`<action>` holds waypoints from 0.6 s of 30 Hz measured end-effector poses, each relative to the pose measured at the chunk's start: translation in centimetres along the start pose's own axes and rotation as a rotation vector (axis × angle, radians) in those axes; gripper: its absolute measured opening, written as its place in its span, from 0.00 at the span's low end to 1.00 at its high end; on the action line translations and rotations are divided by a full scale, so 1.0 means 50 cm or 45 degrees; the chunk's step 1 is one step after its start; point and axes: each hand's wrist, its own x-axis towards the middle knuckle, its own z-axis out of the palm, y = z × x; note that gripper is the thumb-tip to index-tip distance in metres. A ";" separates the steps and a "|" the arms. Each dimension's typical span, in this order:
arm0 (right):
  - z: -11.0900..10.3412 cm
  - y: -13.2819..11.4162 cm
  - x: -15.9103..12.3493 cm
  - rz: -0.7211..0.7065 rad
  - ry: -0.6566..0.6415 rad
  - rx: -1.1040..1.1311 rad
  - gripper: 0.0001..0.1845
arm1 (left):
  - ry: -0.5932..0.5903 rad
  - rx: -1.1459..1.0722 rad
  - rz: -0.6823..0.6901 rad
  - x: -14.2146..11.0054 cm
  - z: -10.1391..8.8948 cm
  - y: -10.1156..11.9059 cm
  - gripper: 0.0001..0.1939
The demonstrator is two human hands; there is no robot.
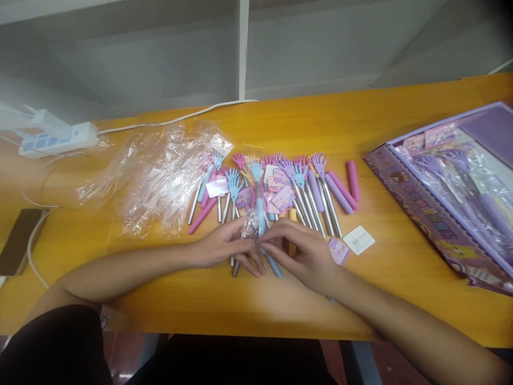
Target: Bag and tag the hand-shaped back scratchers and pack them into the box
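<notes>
A light blue back scratcher (260, 211) with a hand-shaped head stands between my hands, clear plastic film about it. My left hand (236, 243) is closed on the crumpled plastic bag (250, 227) at its side. Thumb and fingers of my right hand (306, 254) pinch together against the same bag near the blue handle; the exact grip is partly hidden. Just beyond lie several metal-shafted back scratchers (308, 200) with purple, pink, blue and yellow heads. Small printed cards (282, 198) rest among them, and a white card (359, 240) lies right of my right hand.
Clear plastic bags (164, 179) are heaped at the left. On the right, an open purple box (425, 214) holds bagged purple back scratchers. A white power strip (60, 140) with cables sits at the far left, a brown phone-like slab (22, 240) nearer. Loose pink tube (352, 181) by the pile.
</notes>
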 end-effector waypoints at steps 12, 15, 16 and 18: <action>0.019 0.014 -0.010 0.255 0.038 0.188 0.13 | -0.030 -0.109 0.029 0.001 -0.005 -0.003 0.26; 0.020 0.008 -0.006 0.244 0.019 0.185 0.13 | -0.017 -0.025 -0.018 0.000 -0.001 0.004 0.28; 0.020 0.005 -0.004 0.241 0.014 0.179 0.14 | -0.015 0.005 -0.039 0.000 0.000 0.006 0.28; 0.022 0.001 -0.001 0.242 0.003 0.174 0.14 | -0.005 0.048 -0.068 0.001 0.001 0.009 0.27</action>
